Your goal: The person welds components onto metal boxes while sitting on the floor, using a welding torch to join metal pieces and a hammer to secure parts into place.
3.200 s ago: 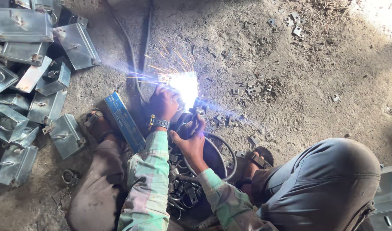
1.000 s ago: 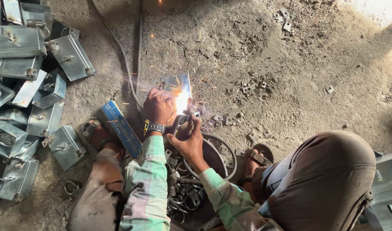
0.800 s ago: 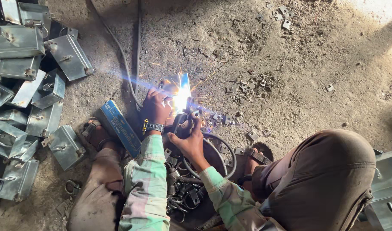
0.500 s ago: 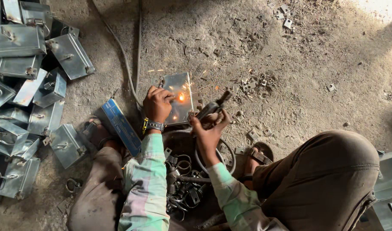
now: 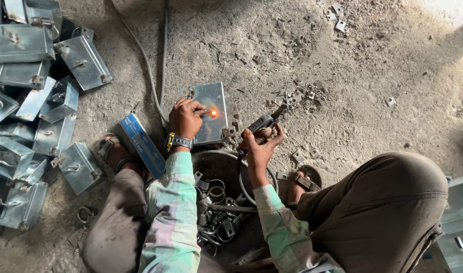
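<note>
While the metal box lies flat on the dirt floor just above frame centre, the left hand rests on its left part, fingers pinched on a small piece beside a glowing orange spot. Right of the box, the right hand is curled around a welding holder, its tip raised clear of the box. Below both hands sits a dark pan of rings and clips. At the left edge, more boxes lie piled; a blue packet lies by the left wrist. A cable runs up the floor.
</note>
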